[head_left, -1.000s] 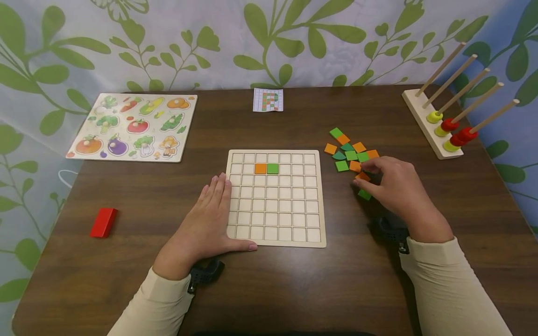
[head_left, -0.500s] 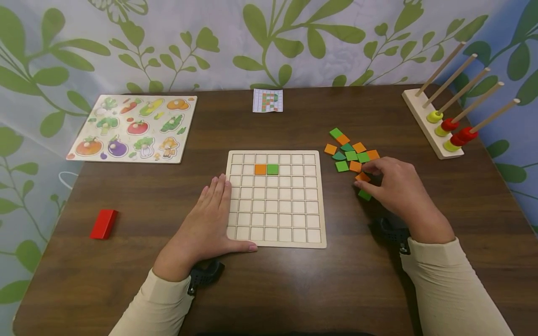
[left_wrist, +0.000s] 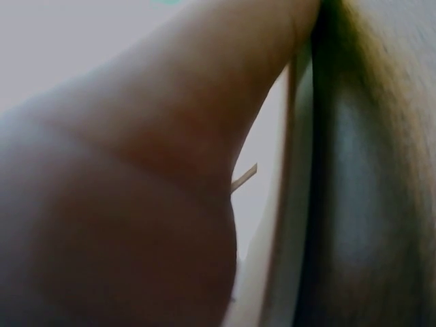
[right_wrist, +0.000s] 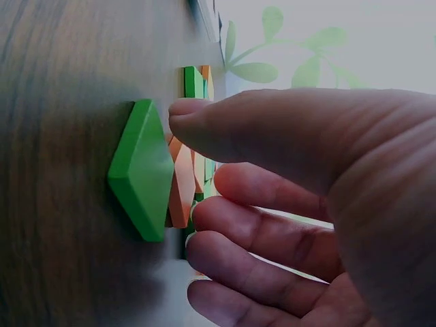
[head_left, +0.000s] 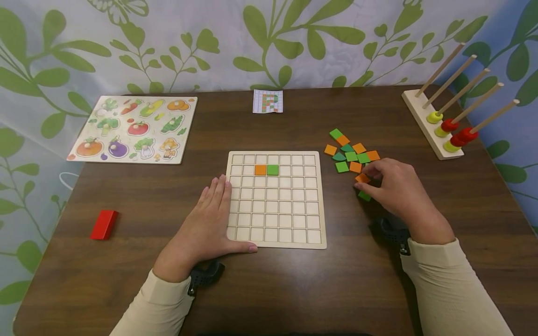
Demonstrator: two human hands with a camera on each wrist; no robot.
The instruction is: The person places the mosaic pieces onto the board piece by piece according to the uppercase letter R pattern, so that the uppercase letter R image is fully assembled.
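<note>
A: Where does the flat orange square tile (head_left: pixel 362 178) lie?

B: On the dark table (head_left: pixel 277 289), right of the pale wooden grid board (head_left: pixel 285 220), between the thumb and fingertips of the right hand (head_left: pixel 399 193). That hand is much the nearer. Being square, the tile has no long axis; it sits askew to the board's rows.

A: Is it gripped?

B: I can't tell. The right hand's fingers bend about it, but firm contact doesn't show.

A: The left hand (head_left: pixel 203 228)?

B: Grasping nothing: fingers straight along the board's left edge, thumb by its near edge.

A: What's hard to see?

B: In the right wrist view, a green square tile (right_wrist: pixel 142 174) partly covers the orange one, and the fingers hide other tiles. The left wrist view is mostly blurred skin.
</note>
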